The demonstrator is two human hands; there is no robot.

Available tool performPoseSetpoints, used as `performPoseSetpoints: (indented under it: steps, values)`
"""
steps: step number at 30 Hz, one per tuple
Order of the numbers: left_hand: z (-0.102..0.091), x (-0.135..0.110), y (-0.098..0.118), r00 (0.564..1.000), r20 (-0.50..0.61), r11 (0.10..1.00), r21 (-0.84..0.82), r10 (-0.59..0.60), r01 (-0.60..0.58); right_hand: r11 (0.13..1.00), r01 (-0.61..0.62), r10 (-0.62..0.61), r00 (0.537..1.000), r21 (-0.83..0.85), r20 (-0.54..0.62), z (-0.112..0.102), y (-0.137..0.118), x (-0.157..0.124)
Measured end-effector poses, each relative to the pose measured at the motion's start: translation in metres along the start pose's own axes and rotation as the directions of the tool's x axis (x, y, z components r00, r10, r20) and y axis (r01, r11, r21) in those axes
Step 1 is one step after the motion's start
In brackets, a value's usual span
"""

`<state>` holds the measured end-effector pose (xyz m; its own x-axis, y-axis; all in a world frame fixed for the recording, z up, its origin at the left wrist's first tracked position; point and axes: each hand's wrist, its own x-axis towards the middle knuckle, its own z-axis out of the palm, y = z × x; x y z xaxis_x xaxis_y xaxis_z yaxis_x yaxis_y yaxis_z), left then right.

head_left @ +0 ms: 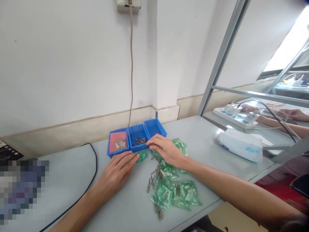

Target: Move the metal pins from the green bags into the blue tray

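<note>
My left hand lies palm down on the table, fingers stretched out. Its fingertips meet the edge of a small green plastic bag in front of the bins; whether they grip it is hard to see. My right hand reaches over the front edge of the middle blue bin, thumb and fingers closed together; anything between them is too small to make out. Metal pins lie in that bin. Below my right wrist is a pile of green bags with metal pieces inside, and loose pins among them.
The left blue bin holds a pink sheet and a clear bag of pieces; the right blue bin stands beside it. A black cable crosses the left. Rightward are a white-blue packet, a power strip and another person's hands.
</note>
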<state>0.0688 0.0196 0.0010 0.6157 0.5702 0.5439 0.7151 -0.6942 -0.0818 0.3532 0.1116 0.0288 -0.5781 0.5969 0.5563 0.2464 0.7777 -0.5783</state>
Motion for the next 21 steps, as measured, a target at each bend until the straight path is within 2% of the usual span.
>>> performPoseSetpoints:
  steps: [3,7,14,21]
  values:
    - [0.0013,0.0022,0.0024,0.999,-0.007,0.999,-0.02,-0.04,0.04,0.97,-0.137,0.152,0.986,0.202,-0.06,0.0002,-0.0035,0.0011]
    - [0.0039,0.003,0.0024,0.995,-0.004,0.995,-0.017,-0.099,0.099,0.858,-0.263,0.303,0.953,0.441,-0.021,0.0041,-0.0074,-0.0015]
    - [0.0056,0.0025,0.0003,0.99,0.038,0.989,-0.047,-0.139,0.141,0.799,-0.311,0.365,0.931,0.515,-0.003,-0.0011,-0.0066,0.0029]
    - [0.0032,0.0061,0.002,0.992,0.04,0.991,-0.065,-0.116,0.118,0.651,-0.307,0.434,0.901,0.694,-0.009,0.005,-0.0044,0.0063]
